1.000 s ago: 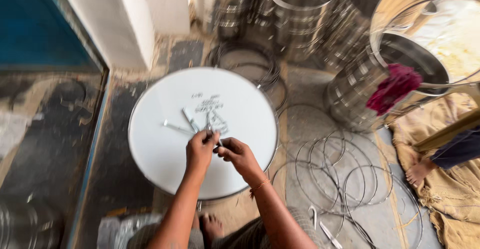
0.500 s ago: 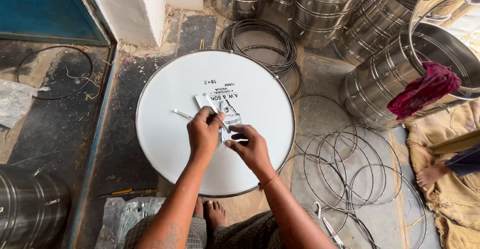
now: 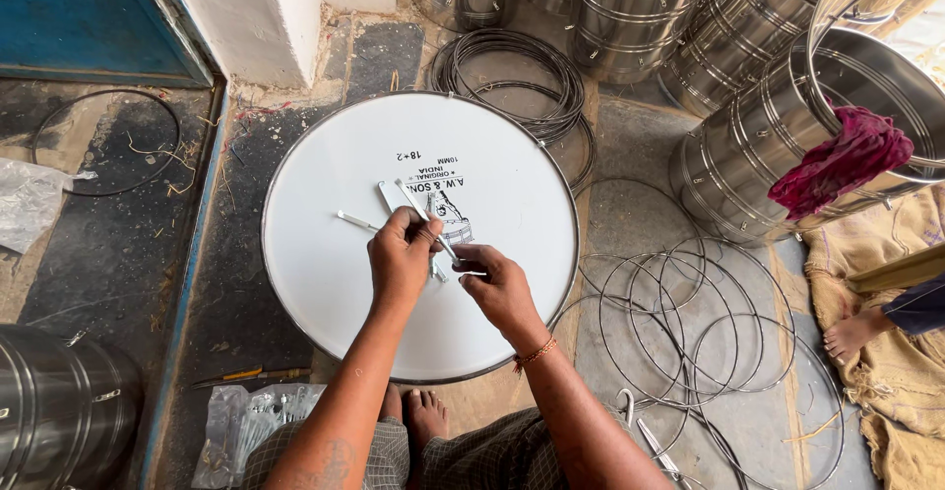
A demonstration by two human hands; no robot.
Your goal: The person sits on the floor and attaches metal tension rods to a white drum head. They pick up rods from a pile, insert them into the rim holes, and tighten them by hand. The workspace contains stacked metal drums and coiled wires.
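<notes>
i see my left hand [image 3: 402,259] closed around a thin metal rod [image 3: 425,218] and my right hand [image 3: 500,283], touching it on the right, pinching small metal pieces, both over the round white drumhead [image 3: 325,254], with loose wire rings [image 3: 689,323] off to the right.

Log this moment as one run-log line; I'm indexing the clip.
left hand: grips thin metal rod | right hand: at rod's lower end | under: white drumhead | beside: wire rings
</notes>
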